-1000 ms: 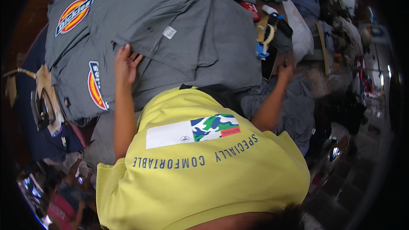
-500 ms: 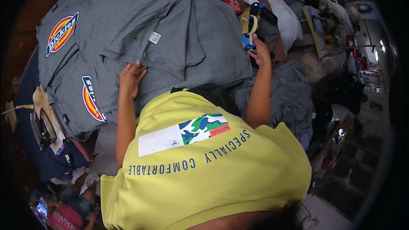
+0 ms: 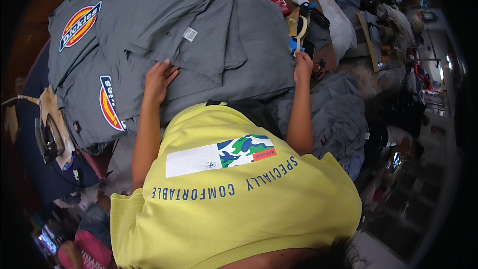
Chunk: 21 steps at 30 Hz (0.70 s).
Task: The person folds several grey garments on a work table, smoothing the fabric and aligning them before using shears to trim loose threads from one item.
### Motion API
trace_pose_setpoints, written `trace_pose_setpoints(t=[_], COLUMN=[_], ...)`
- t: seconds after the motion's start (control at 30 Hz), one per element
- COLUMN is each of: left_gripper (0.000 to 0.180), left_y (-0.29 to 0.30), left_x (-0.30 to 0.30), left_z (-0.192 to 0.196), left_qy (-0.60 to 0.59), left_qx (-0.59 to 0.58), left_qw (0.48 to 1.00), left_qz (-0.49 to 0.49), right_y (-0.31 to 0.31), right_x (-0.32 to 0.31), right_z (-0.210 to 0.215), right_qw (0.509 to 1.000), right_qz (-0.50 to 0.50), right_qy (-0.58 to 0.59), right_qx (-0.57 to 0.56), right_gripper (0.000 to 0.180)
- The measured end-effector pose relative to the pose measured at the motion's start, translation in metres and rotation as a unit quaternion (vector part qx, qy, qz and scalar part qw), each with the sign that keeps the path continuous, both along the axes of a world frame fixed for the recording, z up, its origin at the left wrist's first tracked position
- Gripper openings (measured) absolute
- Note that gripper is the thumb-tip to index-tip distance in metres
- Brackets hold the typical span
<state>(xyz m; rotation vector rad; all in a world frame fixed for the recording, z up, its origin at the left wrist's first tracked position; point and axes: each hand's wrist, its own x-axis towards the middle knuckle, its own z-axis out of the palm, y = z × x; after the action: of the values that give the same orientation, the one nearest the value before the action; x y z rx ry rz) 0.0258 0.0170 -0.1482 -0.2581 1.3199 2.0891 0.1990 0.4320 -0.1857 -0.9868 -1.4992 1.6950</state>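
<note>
Grey T-shirts [image 3: 259,45] with red-and-yellow printed badges lie spread in layers in front of me. My left hand [image 3: 160,80] rests at the near edge of a folded grey shirt [image 3: 174,35], fingers loosely extended on the cloth. A small white label [image 3: 189,34] lies on that shirt. At the right, my right hand [image 3: 302,69] pinches the end of a pale strip from a roll of masking tape [image 3: 301,29]. The roll sits among blue and black pieces, perhaps a dispenser. A dark flat object [image 3: 309,47] lies beside the strip.
Red-handled scissors [image 3: 319,73] lie just right of my right hand. Behind the tape are a red packet [image 3: 279,3] and a white plastic bag [image 3: 334,25]. Crumpled grey cloth [image 3: 331,104] is heaped at the right. An iron [image 3: 50,137] stands at the left; a person in pink [image 3: 92,249] is lower left.
My right hand has drawn back slightly from the tape roll, and a pale strip now stretches between them. My left hand stays at the shirt's edge. The whole view has shifted slightly.
</note>
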Motion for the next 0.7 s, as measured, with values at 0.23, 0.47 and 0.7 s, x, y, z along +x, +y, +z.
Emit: trace_pose_setpoints(t=[0.23, 0.47, 0.7], left_gripper=[0.013, 0.015, 0.013], left_y=[-0.003, 0.006, 0.01], left_x=[0.001, 0.001, 0.0], left_z=[0.002, -0.002, -0.006], left_qy=[-0.006, -0.01, -0.003], left_qx=[-0.013, -0.02, 0.05], left_qw=[1.0, 0.998, 0.995], left_qz=[0.0, 0.057, 0.086], right_y=[0.003, -0.038, -0.164], right_x=[0.003, -0.007, -0.087], right_z=[-0.009, 0.045, 0.076], right_qw=[0.916, 0.925, 0.896], right_qz=[-0.061, -0.069, 0.337], right_qy=[-0.257, -0.105, -0.06], right_qx=[0.302, 0.358, 0.282], right_gripper=[0.016, 0.018, 0.014])
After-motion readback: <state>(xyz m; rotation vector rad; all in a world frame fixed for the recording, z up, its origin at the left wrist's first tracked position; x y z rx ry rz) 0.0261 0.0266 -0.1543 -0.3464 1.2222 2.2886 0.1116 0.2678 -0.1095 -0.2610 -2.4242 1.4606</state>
